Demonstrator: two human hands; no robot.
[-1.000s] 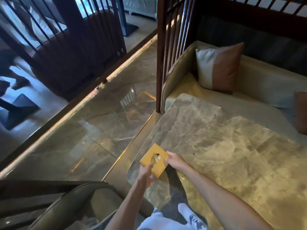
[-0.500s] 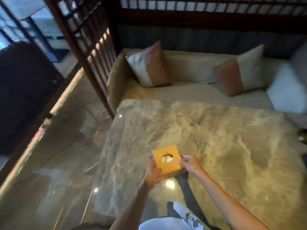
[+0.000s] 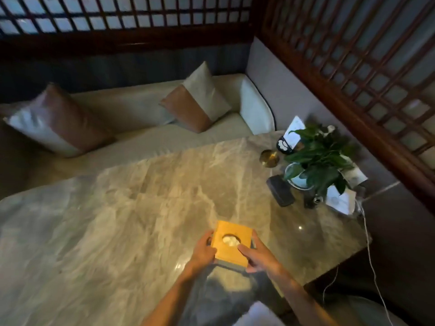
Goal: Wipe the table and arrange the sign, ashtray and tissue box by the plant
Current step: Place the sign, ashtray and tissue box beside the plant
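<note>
Step in hand, by my read: tissue box (image 3: 231, 243) placement. I see left hand (image 3: 202, 250) and right hand (image 3: 256, 257) each gripping one side, fingers curled, over the table (image 3: 117, 220) nr its near edge, well apart from the plant (image 3: 322, 156) at the far-right corner. The ashtray (image 3: 269, 157) and sign (image 3: 293, 135) sit beside the plant. Next move req'd: carry fwd-right, set down nr ashtray w/o knocking it.

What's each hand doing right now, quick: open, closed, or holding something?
Left hand: holding the yellow tissue box, fingers curled round its left side.
Right hand: holding the same box by its right side.
</note>
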